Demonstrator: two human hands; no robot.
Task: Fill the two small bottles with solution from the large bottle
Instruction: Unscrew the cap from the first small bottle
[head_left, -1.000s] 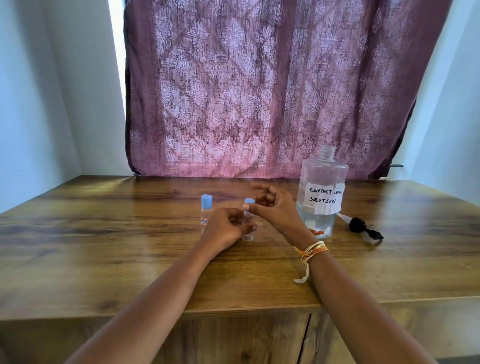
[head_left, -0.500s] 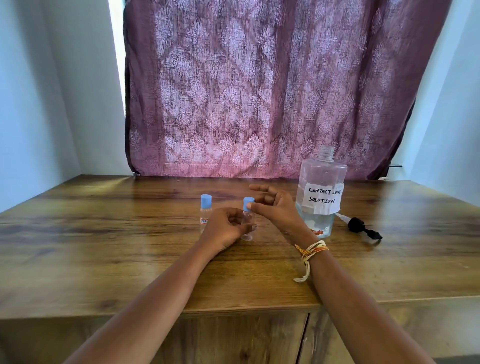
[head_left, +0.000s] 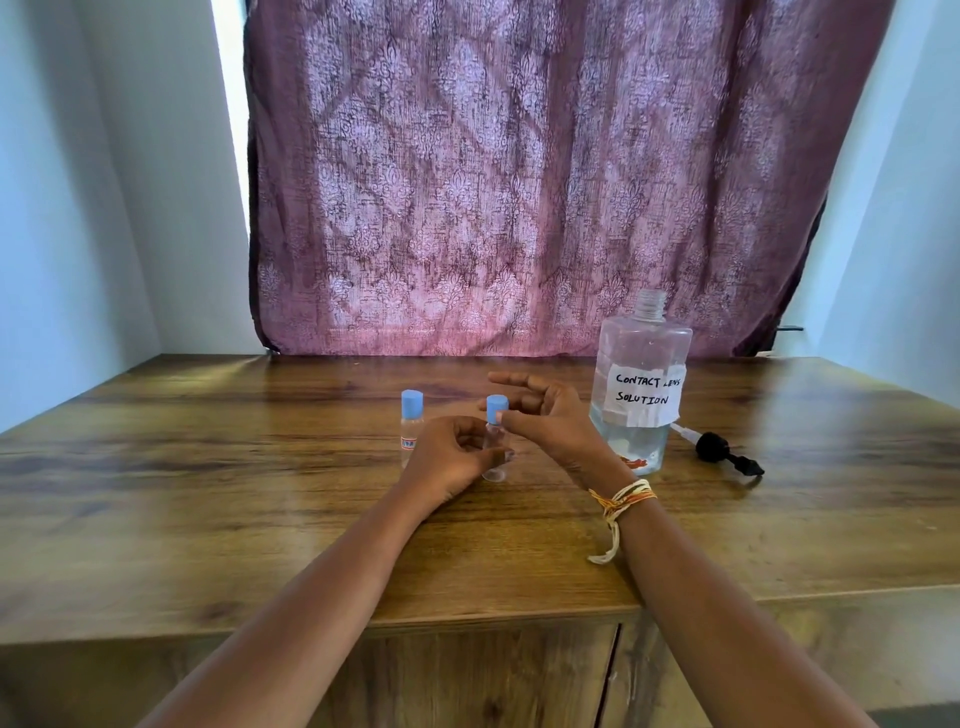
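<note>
Two small clear bottles with blue caps stand on the wooden table (head_left: 208, 519). My left hand (head_left: 449, 460) grips the body of the right-hand small bottle (head_left: 496, 470). My right hand (head_left: 550, 415) pinches that bottle's blue cap (head_left: 496, 406) with thumb and forefinger, its other fingers spread. The second small bottle (head_left: 411, 423) stands just left of my left hand, untouched. The large clear bottle (head_left: 641, 384), labelled "contact lens solution", stands uncapped to the right, with a little liquid at its bottom.
A black pump dispenser (head_left: 719, 451) lies on the table right of the large bottle. A purple patterned curtain (head_left: 519, 182) hangs behind the table. The table's front edge runs below my forearms.
The held small bottle has gone from slightly tilted to upright, and my right thumb and forefinger have shifted on its blue cap. Everything else is still.
</note>
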